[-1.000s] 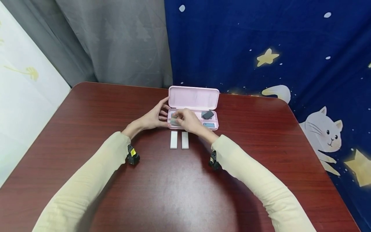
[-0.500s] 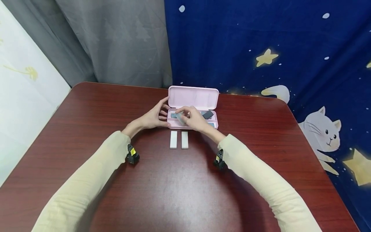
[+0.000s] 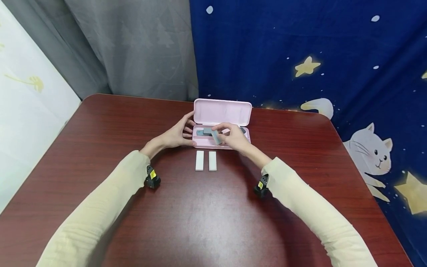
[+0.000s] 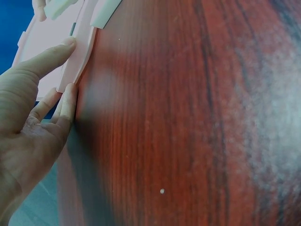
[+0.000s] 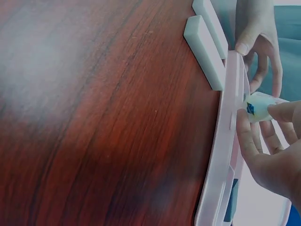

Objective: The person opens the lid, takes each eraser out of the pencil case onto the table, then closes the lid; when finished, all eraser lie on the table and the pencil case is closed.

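A pink pencil case [image 3: 222,112] stands open near the table's far edge, its lid raised at the back. My left hand [image 3: 174,137] holds the case's left end, with the thumb on the front rim and the other fingers spread at the side and lid. Over the case, my right hand [image 3: 236,139] pinches a pale translucent eraser [image 3: 216,137] between thumb and fingertips. In the right wrist view this eraser [image 5: 261,107] carries a blue mark. A bluish piece [image 3: 199,132] and a grey block [image 3: 207,131] lie in the back compartment; a dark block [image 3: 242,130] is partly hidden by my right hand.
Two white blocks [image 3: 199,161] lie side by side on the brown wooden table [image 3: 207,218], just in front of the case. A grey curtain [image 3: 140,52] and a blue patterned curtain [image 3: 253,52] hang behind the table.
My right hand has lifted the translucent eraser from the case's left part and moved it right, tilting it. The grey block has come into view behind it. My left hand stays put.
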`<state>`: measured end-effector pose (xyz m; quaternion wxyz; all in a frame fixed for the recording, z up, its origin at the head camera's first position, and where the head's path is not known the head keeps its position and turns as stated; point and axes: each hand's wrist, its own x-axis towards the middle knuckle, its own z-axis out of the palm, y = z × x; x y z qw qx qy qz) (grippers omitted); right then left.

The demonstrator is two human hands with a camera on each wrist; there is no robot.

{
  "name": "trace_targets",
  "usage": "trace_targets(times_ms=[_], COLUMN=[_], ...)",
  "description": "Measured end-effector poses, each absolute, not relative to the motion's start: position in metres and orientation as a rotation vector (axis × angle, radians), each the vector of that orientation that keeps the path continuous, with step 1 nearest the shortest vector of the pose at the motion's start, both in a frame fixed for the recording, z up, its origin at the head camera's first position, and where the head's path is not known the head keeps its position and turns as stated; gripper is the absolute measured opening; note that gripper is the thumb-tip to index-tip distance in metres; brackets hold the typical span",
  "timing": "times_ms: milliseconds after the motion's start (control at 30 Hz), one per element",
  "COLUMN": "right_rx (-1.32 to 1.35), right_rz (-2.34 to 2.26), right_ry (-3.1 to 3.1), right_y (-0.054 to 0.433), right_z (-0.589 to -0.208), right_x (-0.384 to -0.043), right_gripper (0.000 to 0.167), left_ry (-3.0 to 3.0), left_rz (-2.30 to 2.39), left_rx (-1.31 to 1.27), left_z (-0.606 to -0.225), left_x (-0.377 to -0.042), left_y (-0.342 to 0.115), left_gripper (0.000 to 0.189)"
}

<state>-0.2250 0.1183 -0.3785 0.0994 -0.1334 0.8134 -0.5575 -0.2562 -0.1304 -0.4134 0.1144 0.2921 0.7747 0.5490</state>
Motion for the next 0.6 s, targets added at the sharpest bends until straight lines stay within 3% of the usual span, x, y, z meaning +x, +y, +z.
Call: trace_targets(times_ms=[600], right_rx=[-0.21], right_rz=[-1.885], right_ry=[2.129], right_y=[0.147], right_z=[-0.375], right_x=[-0.198], right_gripper=[0.027], left_ry=[2.254], left_rz=[1.624], left_rx=[0.836], left_z=[-0.414], left_x=[-0.256], left_y=[-0.131], left_gripper=[0.112])
